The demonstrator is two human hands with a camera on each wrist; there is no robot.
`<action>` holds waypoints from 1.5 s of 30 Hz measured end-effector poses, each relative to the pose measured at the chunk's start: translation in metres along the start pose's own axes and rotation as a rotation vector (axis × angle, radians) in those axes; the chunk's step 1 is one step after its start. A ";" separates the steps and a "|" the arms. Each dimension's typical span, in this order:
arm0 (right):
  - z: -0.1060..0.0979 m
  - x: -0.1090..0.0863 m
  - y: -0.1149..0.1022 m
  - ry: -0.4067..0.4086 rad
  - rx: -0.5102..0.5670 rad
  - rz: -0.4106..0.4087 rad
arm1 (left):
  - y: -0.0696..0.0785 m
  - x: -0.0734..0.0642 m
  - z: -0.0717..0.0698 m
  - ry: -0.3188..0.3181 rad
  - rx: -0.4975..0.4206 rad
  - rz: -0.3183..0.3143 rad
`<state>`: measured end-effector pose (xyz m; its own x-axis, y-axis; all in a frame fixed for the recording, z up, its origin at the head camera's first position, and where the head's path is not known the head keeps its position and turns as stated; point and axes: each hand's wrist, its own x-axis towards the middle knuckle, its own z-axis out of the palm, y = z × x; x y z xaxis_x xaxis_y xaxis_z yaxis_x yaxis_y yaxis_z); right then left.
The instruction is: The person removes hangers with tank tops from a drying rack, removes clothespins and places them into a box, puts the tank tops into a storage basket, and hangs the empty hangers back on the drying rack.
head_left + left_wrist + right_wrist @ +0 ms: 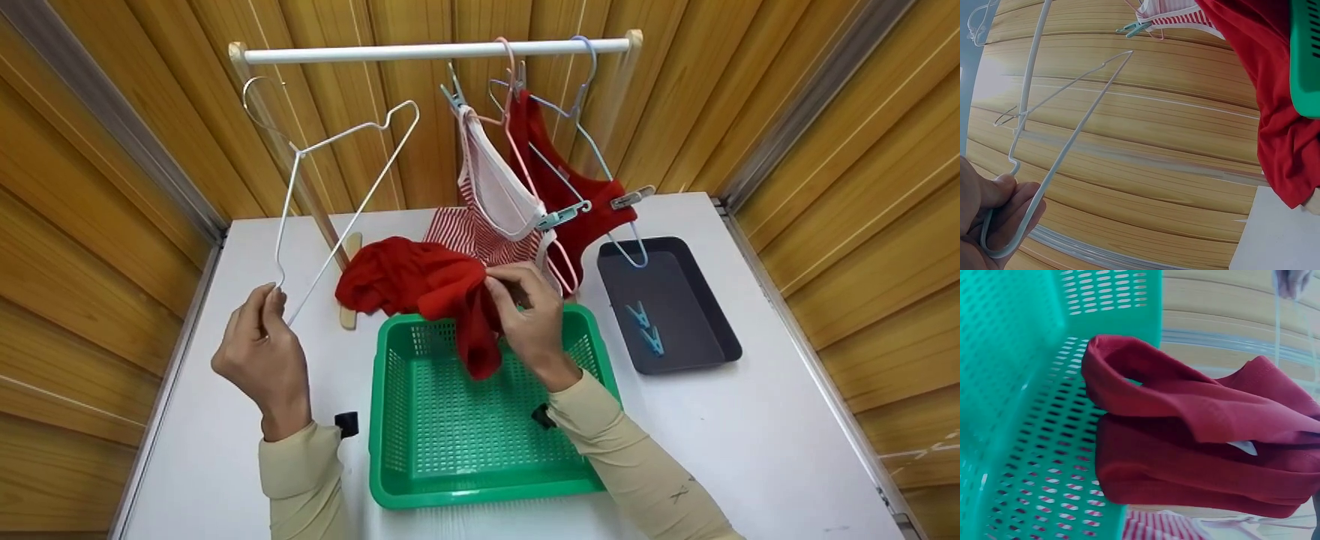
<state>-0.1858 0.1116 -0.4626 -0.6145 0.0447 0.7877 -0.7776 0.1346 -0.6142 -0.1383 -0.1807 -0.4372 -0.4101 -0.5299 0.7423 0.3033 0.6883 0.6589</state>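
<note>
My left hand [262, 352] grips one lower corner of a white wire hanger [300, 152], tilted with its metal hook up and away. In the left wrist view, the thumb and fingers close round the hanger's bent corner [1008, 250]. A bunched red garment [405, 274] hangs from the pinch of my right hand [532, 319], over the back rim of a green mesh basket [380, 420]. Its folds and a looped edge show in the right wrist view, where red cloth [1145, 467] lies across the basket's side.
Behind, a white rail [420, 52] carries a red-and-white striped garment [450, 232] on a pink hanger and a red top [555, 195] on a blue one, both clipped with pegs. At right, a dark tray [682, 300] holds blue clothes pegs [651, 339]. Wooden-slat walls [90, 187] surround the table.
</note>
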 end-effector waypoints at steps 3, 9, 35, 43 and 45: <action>-0.003 0.004 -0.009 0.011 0.048 -0.013 | -0.001 0.000 -0.001 0.002 0.001 0.001; -0.014 0.002 -0.014 -0.231 -0.040 0.025 | -0.002 0.003 -0.004 0.006 0.002 0.002; 0.014 -0.027 0.065 -0.687 -0.481 0.306 | 0.002 0.017 0.001 0.007 0.007 0.039; 0.011 -0.032 0.075 -0.483 -0.381 0.181 | 0.003 0.017 0.002 0.019 -0.008 0.043; 0.011 -0.032 0.076 -0.420 -0.360 0.139 | 0.003 0.017 0.002 0.020 -0.004 0.041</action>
<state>-0.2266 0.1100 -0.5345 -0.7654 -0.3018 0.5685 -0.6363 0.4876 -0.5978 -0.1463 -0.1868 -0.4229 -0.3800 -0.5112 0.7709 0.3226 0.7079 0.6283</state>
